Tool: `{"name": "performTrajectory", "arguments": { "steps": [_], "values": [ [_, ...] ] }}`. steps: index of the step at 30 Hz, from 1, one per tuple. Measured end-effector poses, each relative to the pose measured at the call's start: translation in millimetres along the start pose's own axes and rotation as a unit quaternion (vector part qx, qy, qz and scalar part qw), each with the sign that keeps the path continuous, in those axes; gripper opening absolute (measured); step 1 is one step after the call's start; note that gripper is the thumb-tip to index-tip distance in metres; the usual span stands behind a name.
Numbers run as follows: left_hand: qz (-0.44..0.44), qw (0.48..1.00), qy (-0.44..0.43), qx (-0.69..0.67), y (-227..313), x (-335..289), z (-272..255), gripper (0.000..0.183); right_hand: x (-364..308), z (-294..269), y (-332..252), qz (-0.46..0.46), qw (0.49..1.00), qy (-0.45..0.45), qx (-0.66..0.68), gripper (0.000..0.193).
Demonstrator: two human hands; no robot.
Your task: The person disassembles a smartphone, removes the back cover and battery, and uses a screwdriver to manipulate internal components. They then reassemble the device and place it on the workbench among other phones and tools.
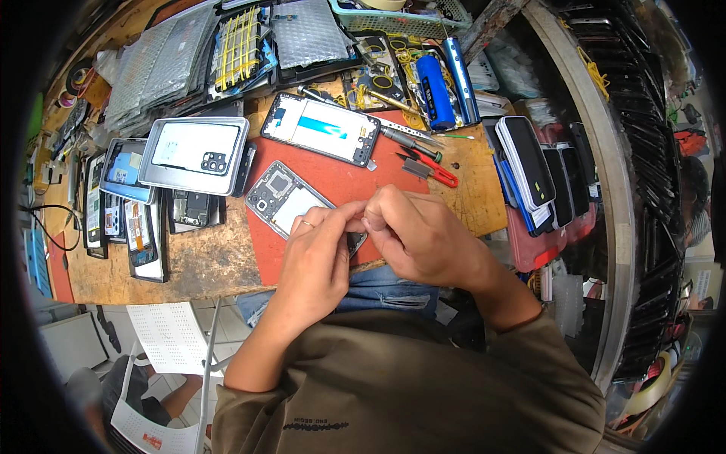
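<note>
At the far left, opened phones and phone parts crowd the scuffed wooden bench [219, 253], and a shallow metallic tray [189, 184] there holds a pale phone panel [185, 145] with a dark camera cutout. Right of the tray, an opened smartphone [291, 204] lies aslant on a red mat [333, 181], its grey camera end away from the person and its near end partly hidden beneath the hands. The left hand [314, 246], a ring on one finger, has its fingers bent and drawn together; above it on the mat lies a phone frame [321, 130] with a white interior. The right hand [416, 234] is curled closed, its fingertips meeting the left's. Whether a small piece is pinched between them cannot be told. Farther right lie red-handled cutters [442, 175], a blue cylinder [434, 91] and a stack of phones [523, 163].
</note>
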State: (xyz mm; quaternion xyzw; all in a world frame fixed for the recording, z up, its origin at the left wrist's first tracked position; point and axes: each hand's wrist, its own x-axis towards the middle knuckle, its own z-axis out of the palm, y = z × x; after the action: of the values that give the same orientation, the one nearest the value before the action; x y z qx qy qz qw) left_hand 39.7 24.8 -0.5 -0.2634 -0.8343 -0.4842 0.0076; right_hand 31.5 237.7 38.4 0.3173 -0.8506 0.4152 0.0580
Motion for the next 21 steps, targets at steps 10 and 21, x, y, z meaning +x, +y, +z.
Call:
{"name": "performTrajectory", "arguments": {
  "steps": [10,21],
  "values": [
    [0.003,1.000,0.008,0.001,1,-1,0,0.062,3,-3,-8,-0.048,0.991,-0.038,-0.121,0.019],
    [0.033,0.999,0.026,0.011,-1,18,6,0.084,12,-10,-11,-0.057,0.994,-0.061,-0.073,0.026]
  ]
}}
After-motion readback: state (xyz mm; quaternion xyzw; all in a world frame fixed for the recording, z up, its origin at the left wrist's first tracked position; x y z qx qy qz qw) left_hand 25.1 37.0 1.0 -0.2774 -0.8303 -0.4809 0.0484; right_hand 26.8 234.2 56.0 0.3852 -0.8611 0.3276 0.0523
